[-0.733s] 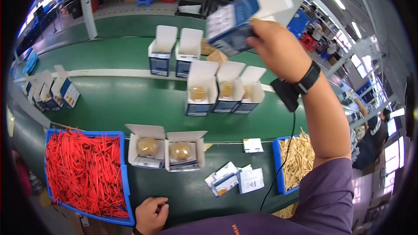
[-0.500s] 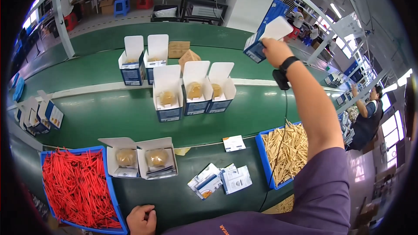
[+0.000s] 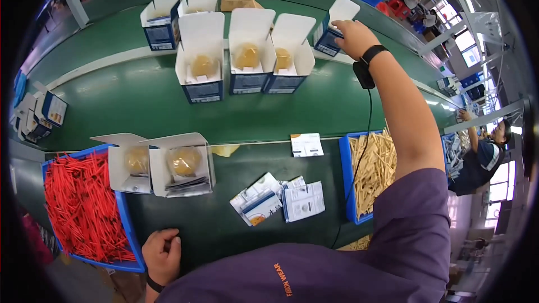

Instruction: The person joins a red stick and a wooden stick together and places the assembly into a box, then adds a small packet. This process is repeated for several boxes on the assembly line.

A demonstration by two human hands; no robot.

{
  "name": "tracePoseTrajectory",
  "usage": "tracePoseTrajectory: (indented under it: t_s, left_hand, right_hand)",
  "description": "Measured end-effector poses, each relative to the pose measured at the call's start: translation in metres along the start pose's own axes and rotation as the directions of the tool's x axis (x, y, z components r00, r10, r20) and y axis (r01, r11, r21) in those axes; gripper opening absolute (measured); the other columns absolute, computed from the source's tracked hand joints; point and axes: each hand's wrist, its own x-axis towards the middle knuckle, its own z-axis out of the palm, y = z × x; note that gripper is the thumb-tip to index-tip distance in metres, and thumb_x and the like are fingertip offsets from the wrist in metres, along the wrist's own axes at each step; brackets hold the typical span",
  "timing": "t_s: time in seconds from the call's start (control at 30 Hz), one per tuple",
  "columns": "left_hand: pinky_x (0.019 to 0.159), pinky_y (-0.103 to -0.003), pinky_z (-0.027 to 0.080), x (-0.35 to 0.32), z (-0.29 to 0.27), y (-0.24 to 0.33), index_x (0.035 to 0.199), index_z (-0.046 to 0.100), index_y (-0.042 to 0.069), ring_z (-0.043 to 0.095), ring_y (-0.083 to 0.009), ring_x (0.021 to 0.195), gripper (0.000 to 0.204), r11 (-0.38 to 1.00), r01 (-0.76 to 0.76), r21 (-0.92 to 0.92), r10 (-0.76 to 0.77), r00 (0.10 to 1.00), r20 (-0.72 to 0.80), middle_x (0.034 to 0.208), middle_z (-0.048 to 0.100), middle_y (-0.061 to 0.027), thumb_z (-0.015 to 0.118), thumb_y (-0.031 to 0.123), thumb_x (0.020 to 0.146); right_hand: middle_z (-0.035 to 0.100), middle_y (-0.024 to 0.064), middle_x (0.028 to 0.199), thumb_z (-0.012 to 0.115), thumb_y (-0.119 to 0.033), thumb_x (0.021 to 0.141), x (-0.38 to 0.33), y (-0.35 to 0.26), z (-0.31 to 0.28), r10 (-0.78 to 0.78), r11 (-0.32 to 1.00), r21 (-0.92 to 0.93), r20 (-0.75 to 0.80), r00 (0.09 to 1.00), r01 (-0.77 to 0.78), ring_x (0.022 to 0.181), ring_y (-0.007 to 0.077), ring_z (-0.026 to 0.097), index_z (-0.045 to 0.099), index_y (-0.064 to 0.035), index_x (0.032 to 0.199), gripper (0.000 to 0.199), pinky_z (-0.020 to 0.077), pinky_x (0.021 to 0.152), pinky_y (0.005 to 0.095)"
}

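My right hand (image 3: 355,38) reaches far out and grips the right side of a blue and white carton (image 3: 327,44), whose white lid stands up. The carton rests upright on the far green surface; its inside is mostly hidden. My left hand (image 3: 161,253) lies loosely curled on the near table edge, beside a blue tray (image 3: 130,235) of thin red sticks, with nothing visible in it. In front of it, two open cartons (image 3: 181,188) lie with round, yellowish wrapped items (image 3: 185,160) in them.
Three open cartons (image 3: 203,91) stand mid-surface, with two more (image 3: 161,38) behind them. Printed leaflets (image 3: 303,201) lie on the near table. On the right is a blue tray (image 3: 351,207) of tan sticks. Another person (image 3: 485,154) works at far right. A cable (image 3: 369,118) hangs from my wrist device.
My right hand has lowered the carton from the air onto the far green surface. My left hand stays curled at the table edge. The whole view has tilted downward.
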Motion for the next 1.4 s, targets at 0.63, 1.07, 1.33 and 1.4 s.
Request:
tracePoseTrajectory:
  t_s: [0.63,1.07,1.33,1.4]
  left_hand:
    - [0.055,-0.031,0.048,0.003,-0.006,0.005,0.097,0.074,0.003,0.062,-0.0202,0.058,0.014,0.994,-0.098,-0.041,0.099,0.995,0.013,0.077,0.064,-0.0094,0.072,0.003,0.083]
    - [0.056,-0.031,0.049,0.002,-0.008,0.005,0.096,0.075,0.005,0.062,-0.0217,0.058,0.016,0.995,-0.075,-0.062,0.077,0.997,0.023,0.075,0.064,-0.0093,0.075,0.006,0.081]
    - [0.057,-0.031,0.05,0.004,-0.009,0.003,0.096,0.075,0.005,0.063,-0.0211,0.059,0.016,0.994,-0.072,-0.077,0.077,0.996,0.053,0.077,0.066,-0.0089,0.075,0.005,0.08]
    - [0.056,-0.031,0.049,0.004,-0.006,0.0,0.096,0.075,0.004,0.062,-0.022,0.058,0.017,0.99,-0.103,-0.098,0.108,0.993,0.046,0.075,0.065,-0.0091,0.075,0.005,0.079]
  right_hand:
    - [0.069,0.0176,0.1,0.071,-0.019,0.09,-0.147,-0.155,-0.024,-0.36,0.879,0.448,0.404,0.841,0.161,0.096,0.0373,0.068,0.062,-0.0067,0.121,0.034,0.0548,0.085,0.0458]
    - [0.071,0.0125,0.086,0.063,-0.021,0.094,0.034,-0.3,-0.063,-0.454,0.821,0.349,-0.078,0.888,0.451,0.09,0.0324,0.067,0.071,-0.0078,0.097,0.015,0.0492,0.094,0.0473]
    - [0.071,0.0068,0.083,0.067,-0.024,0.09,0.026,-0.308,-0.05,-0.526,0.83,0.165,-0.083,0.847,0.532,0.101,0.0285,0.065,0.071,-0.0124,0.089,0.012,0.0318,0.117,0.0556]
    - [0.07,0.0067,0.083,0.068,-0.024,0.09,0.026,-0.297,-0.051,-0.511,0.847,0.123,-0.075,0.856,0.516,0.102,0.0287,0.065,0.071,-0.0123,0.089,0.012,0.029,0.119,0.0576]
